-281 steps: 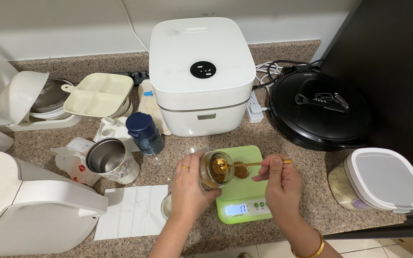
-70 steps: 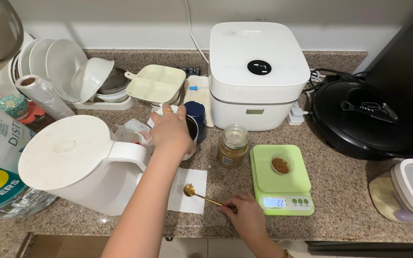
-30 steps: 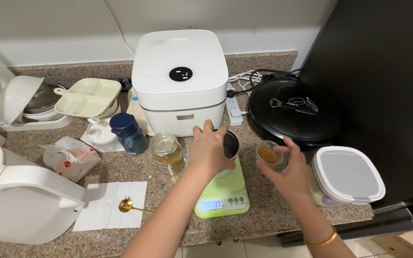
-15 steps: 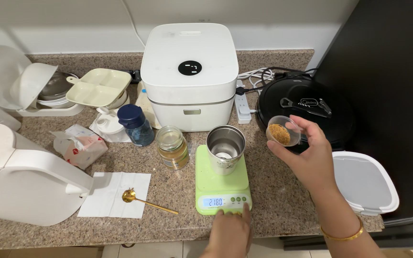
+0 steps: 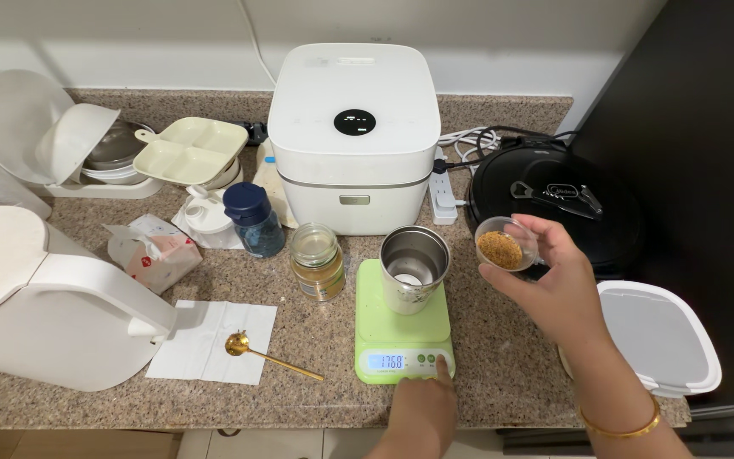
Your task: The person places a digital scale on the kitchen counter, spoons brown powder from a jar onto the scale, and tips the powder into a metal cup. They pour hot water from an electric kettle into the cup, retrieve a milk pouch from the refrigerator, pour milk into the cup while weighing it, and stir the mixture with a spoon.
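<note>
Left hand presses a fingertip to the green scale buttons, right hand grips the small cup of brown granules beside the steel tumbler standing on the scale, apparently empty; granules not yet tipped in.

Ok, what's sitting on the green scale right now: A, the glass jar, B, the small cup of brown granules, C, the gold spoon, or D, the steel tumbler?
D: the steel tumbler stands on the green scale, while the jar is beside it on the counter, the spoon lies by the napkin and the cup is in the right hand.
</note>
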